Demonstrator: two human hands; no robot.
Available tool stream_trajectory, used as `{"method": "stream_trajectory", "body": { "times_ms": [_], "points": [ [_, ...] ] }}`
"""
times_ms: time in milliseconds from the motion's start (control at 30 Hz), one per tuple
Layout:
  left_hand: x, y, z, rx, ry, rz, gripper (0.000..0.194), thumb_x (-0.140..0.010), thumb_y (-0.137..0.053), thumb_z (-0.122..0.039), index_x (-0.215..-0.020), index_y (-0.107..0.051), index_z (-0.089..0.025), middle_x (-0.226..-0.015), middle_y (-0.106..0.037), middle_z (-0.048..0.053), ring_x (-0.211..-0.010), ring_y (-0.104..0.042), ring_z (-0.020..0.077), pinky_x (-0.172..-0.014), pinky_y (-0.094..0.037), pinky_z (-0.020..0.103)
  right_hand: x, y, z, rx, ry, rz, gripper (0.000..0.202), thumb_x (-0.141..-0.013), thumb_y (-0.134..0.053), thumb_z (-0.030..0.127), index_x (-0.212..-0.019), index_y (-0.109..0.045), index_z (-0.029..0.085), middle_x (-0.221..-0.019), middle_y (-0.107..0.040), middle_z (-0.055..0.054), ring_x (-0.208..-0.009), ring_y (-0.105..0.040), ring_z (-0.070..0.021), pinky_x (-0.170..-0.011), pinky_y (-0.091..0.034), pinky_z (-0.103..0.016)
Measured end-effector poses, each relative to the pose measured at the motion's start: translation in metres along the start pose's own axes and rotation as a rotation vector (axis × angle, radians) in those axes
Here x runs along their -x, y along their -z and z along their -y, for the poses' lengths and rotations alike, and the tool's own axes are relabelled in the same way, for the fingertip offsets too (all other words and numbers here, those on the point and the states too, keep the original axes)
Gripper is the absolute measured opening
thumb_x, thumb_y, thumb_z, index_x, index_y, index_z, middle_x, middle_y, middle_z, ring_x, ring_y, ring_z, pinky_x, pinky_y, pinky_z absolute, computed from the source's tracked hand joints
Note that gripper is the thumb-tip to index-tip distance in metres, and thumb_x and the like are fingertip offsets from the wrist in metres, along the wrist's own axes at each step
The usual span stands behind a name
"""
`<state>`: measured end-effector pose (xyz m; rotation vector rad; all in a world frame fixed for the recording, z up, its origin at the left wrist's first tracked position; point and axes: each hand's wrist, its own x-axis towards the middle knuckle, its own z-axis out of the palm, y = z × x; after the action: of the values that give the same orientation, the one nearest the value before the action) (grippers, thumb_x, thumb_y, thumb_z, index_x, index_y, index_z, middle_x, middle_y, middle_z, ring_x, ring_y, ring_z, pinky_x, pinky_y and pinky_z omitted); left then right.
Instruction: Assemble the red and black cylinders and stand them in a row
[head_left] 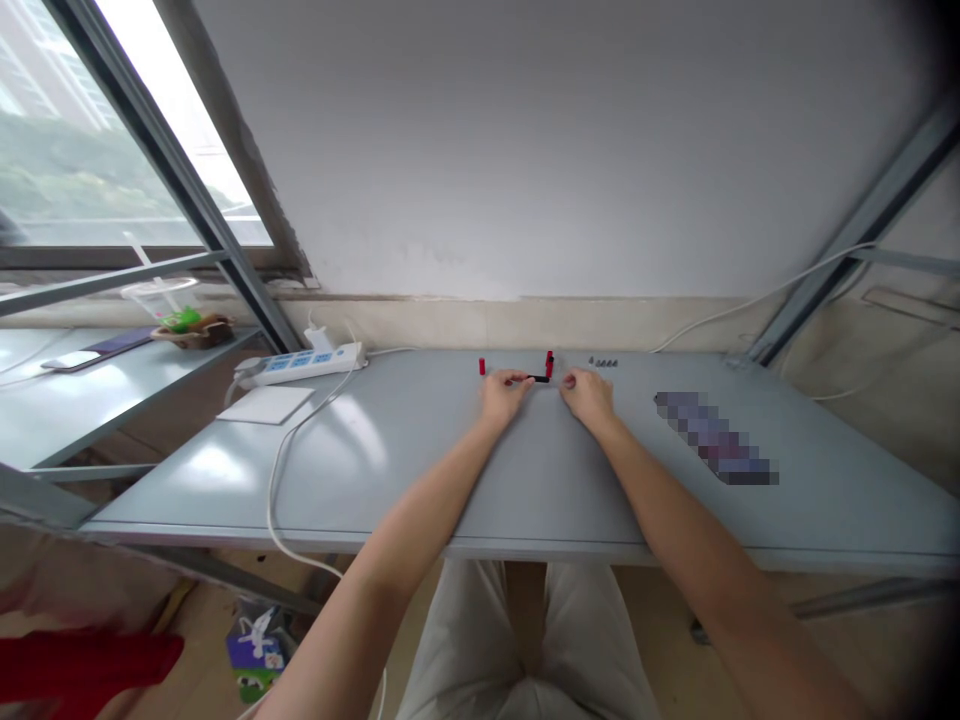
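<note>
My left hand [502, 397] is closed in a pinch on a short, thin black stick [539, 379] that lies level and points right. My right hand [588, 396] rests on the desk just beyond the stick's free end, fingers pinched together; whatever they hold, if anything, is too small to make out. Between the hands and slightly behind them stands a red and black piece [550, 362]. Left of it, behind my left hand, a small red cylinder [481, 366] stands upright. Several tiny dark parts [606, 364] sit in a row behind my right hand.
A pixelated flat object [716, 440] lies on the grey desk [420, 430] to the right. At the left are a white power strip [304, 366], a white flat square [266, 405] and a white cable [279, 470] running over the front edge. A wall [525, 180] bounds the back.
</note>
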<state>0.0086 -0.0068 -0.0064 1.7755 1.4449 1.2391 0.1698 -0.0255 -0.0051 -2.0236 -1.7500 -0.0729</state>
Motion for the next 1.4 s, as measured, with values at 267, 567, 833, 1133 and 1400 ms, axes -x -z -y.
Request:
{"method": "stream_trajectory", "body": {
  "times_ms": [267, 567, 833, 1133, 1400],
  "points": [
    [0.000, 0.000, 0.001, 0.006, 0.010, 0.007, 0.018, -0.071, -0.066, -0.031, -0.082, -0.070, -0.017, -0.085, -0.069, 0.006, -0.078, -0.060, 0.0149, -0.076, -0.045, 0.029, 0.002, 0.001, 0.003, 0.047, 0.107, -0.033, 0.017, -0.078, -0.054, 0.021, -0.094, -0.061, 0.019, -0.097, -0.065, -0.007, -0.096, -0.056, -0.0232, -0.080, -0.035, -0.035],
    [0.001, -0.002, 0.002, 0.025, 0.002, 0.096, 0.020, -0.071, -0.066, -0.031, -0.082, -0.070, -0.014, -0.080, -0.069, 0.007, -0.074, -0.060, 0.0146, -0.072, -0.046, 0.027, 0.006, 0.001, 0.012, -0.060, 0.227, -0.013, 0.024, -0.077, -0.054, 0.018, -0.100, -0.059, 0.019, -0.100, -0.063, -0.008, -0.098, -0.054, -0.0223, -0.079, -0.036, -0.033],
    [0.001, -0.004, 0.006, 0.075, -0.040, 0.096, 0.021, -0.073, -0.063, -0.032, -0.082, -0.070, -0.014, -0.078, -0.068, 0.007, -0.071, -0.060, 0.0141, -0.069, -0.047, 0.027, 0.008, 0.001, 0.016, -0.068, 0.242, 0.027, 0.020, -0.079, -0.053, 0.020, -0.097, -0.061, 0.020, -0.095, -0.065, -0.007, -0.093, -0.057, -0.0208, -0.077, -0.038, -0.031],
    [-0.005, 0.024, -0.005, -0.457, 0.050, 0.239, 0.019, -0.072, -0.064, -0.034, -0.077, -0.066, -0.016, -0.085, -0.068, 0.014, -0.085, -0.062, 0.0250, -0.078, -0.044, 0.037, 0.005, -0.001, 0.013, -0.277, 0.037, 0.111, 0.012, -0.074, -0.060, 0.025, -0.084, -0.064, 0.019, -0.083, -0.067, -0.005, -0.077, -0.061, -0.0167, -0.067, -0.042, -0.025],
    [-0.037, 0.070, 0.022, -0.548, 0.253, 0.154, 0.047, -0.068, -0.065, -0.042, -0.107, -0.058, -0.018, -0.105, -0.064, 0.017, -0.097, -0.060, 0.0286, -0.077, -0.044, 0.034, -0.008, -0.010, 0.041, -0.512, 0.039, 0.227, 0.006, -0.071, -0.062, 0.022, -0.072, -0.063, 0.017, -0.071, -0.066, -0.003, -0.067, -0.061, -0.0142, -0.060, -0.044, -0.022]
  ]
}}
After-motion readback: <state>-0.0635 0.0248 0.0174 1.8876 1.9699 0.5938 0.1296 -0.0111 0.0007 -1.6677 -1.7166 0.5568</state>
